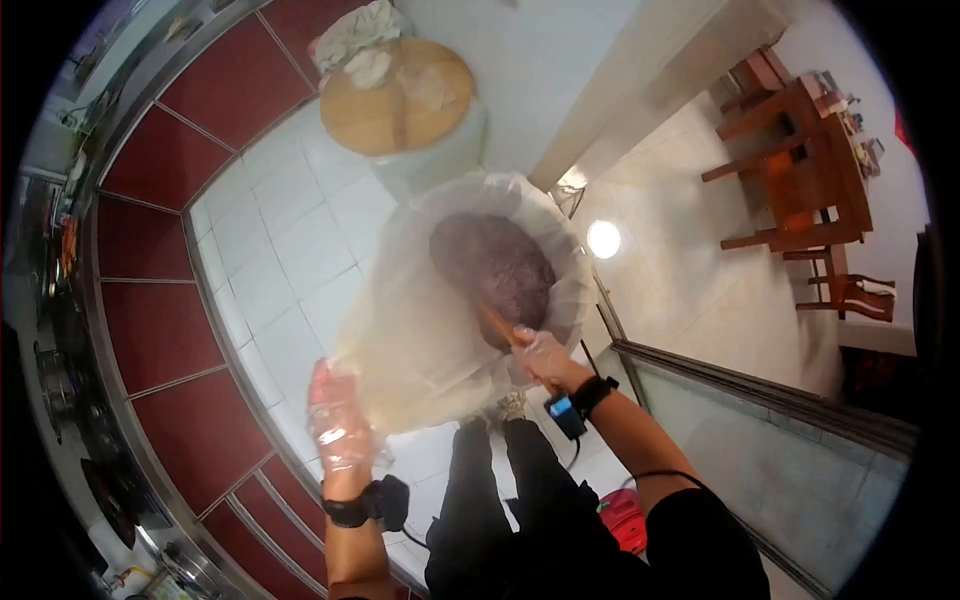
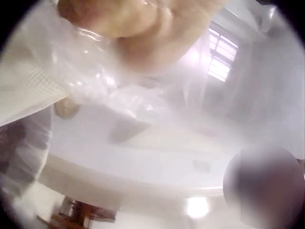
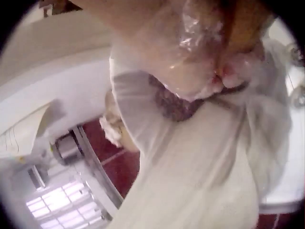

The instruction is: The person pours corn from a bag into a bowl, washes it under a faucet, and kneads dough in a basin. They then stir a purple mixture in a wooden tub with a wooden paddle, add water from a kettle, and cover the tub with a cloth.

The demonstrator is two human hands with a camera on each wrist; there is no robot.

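A large off-white mesh cloth (image 1: 400,350) is spread in front of me, sagging like a bag. Inside it lies a dark purplish-brown, wet-looking mass (image 1: 500,265). My right hand (image 1: 545,357), in a clear plastic glove, grips a wooden stick (image 1: 495,322) whose far end reaches into the mass. On the left, my gloved left hand (image 1: 340,415) holds the cloth's edge, pulling it out to the side. In the left wrist view the taut mesh (image 2: 28,90) runs up to that hand. The right wrist view shows the dark mass (image 3: 174,102) just beyond the glove.
Beyond the cloth, a round wooden board (image 1: 440,90) carries crumpled white cloth (image 1: 365,35). Red cabinets (image 1: 190,340) and a counter line the left. To the right are a glass door frame (image 1: 740,390) and dining furniture (image 1: 800,170). A red object (image 1: 623,520) sits near my legs.
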